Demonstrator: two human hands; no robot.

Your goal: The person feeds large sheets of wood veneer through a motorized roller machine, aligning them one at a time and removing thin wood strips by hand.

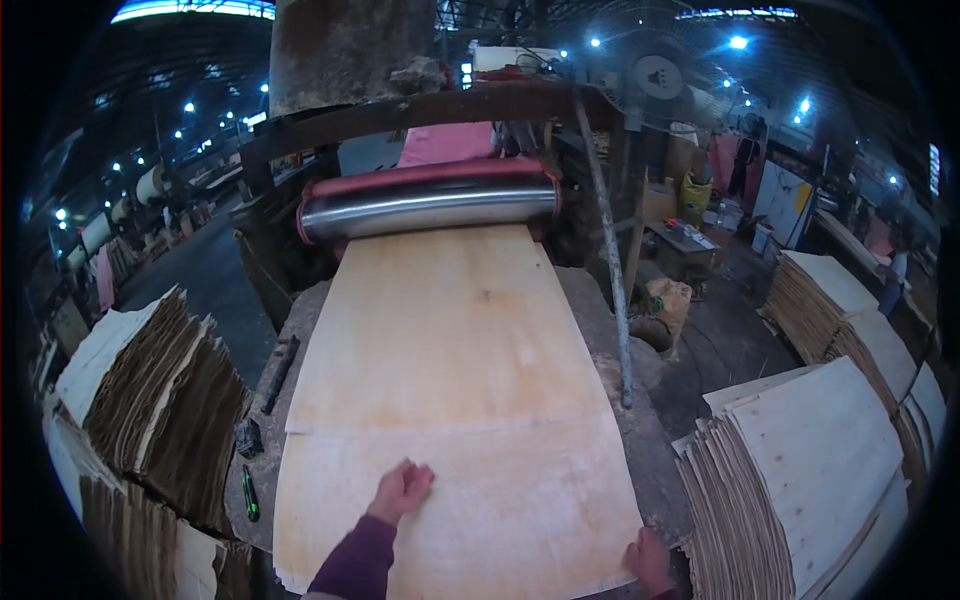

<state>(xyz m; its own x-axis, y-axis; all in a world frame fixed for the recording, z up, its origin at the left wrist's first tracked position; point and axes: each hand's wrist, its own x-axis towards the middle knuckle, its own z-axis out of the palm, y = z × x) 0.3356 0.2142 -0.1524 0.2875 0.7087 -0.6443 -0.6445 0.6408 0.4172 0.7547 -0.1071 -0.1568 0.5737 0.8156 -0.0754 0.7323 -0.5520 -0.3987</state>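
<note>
A pale wood veneer sheet [465, 510] lies in front of me, its far edge meeting or overlapping a second veneer sheet [450, 340] that runs up to a shiny metal roller [435, 207]. Over the left part of the near sheet is my left hand [402, 490], its fingers curled in a loose fist with nothing visible in them. At the near sheet's right edge, close to the lower corner, my right hand [650, 562] has its fingers closed on the edge. Part of the right hand's grip is hidden.
Tall veneer stacks stand on the left [150, 390] and on the right [800, 470]. A green-and-black utility knife [250, 494] and a dark bar [281, 375] lie on the ledge left of the sheets. A slanting metal pole [603, 230] rises at the right. A person [893, 275] stands far right.
</note>
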